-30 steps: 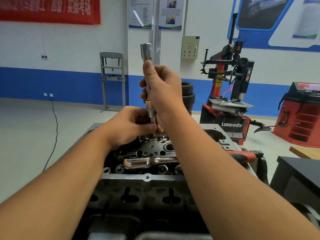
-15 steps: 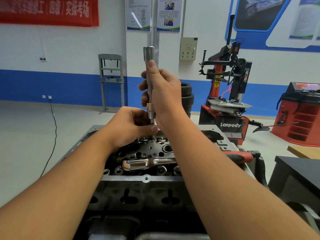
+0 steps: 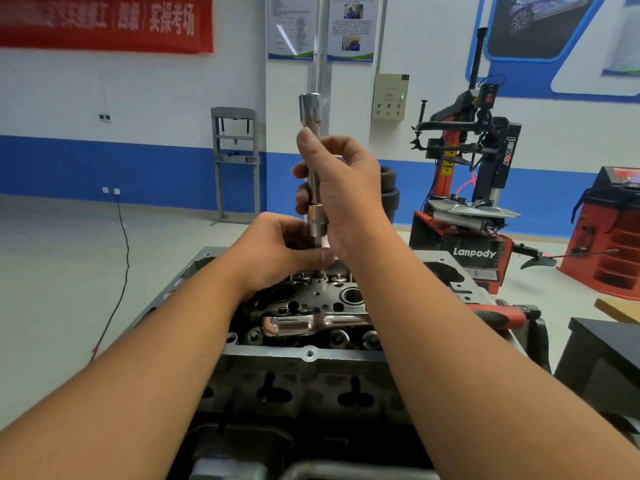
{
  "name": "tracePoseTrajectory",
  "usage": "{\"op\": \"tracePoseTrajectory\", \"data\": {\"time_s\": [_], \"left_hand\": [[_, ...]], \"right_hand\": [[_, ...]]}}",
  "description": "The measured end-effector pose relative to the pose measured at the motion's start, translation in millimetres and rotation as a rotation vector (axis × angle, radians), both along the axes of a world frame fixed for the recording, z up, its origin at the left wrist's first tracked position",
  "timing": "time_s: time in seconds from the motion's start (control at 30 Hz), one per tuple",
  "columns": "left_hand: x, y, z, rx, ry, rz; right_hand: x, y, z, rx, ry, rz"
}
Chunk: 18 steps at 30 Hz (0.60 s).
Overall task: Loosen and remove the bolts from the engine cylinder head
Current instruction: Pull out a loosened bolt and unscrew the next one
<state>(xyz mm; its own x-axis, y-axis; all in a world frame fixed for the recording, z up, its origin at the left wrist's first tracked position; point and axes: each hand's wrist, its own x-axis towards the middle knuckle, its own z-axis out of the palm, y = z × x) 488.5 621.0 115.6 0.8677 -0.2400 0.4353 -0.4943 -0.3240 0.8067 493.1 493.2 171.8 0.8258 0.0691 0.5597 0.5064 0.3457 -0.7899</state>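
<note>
Cylinder head on stand, low centre of view; socket extension held upright above its far end.

A chrome ratchet handle is laid across the head. The extension bar is gripped by the right hand, fingers curled round the shaft. The bolt below the socket is pinched by the left hand.

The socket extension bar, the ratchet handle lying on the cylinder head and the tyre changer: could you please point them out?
socket extension bar [image 3: 314, 183]: head view, mid shaft
ratchet handle [image 3: 311, 323]: head view, chrome shank
tyre changer [image 3: 471, 251]: head view, base panel with lettering
</note>
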Motion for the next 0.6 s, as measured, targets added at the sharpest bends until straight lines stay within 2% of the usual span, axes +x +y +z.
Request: {"op": "tracePoseTrajectory", "data": {"time_s": [0.17, 0.47, 0.6], "left_hand": [[2.0, 1.5, 0.0, -0.054, 0.087, -0.093], [0.6, 0.2, -0.2, -0.038, -0.002, -0.016], [1.6, 0.3, -0.2, -0.033, 0.050, -0.072]], "right_hand": [[-0.3, 1.2, 0.1, -0.033, -0.020, -0.040], [2.4, 1.7, -0.8, -0.027, -0.038, -0.046], [2.5, 2.1, -0.7, -0.033, -0.061, -0.075]]}}
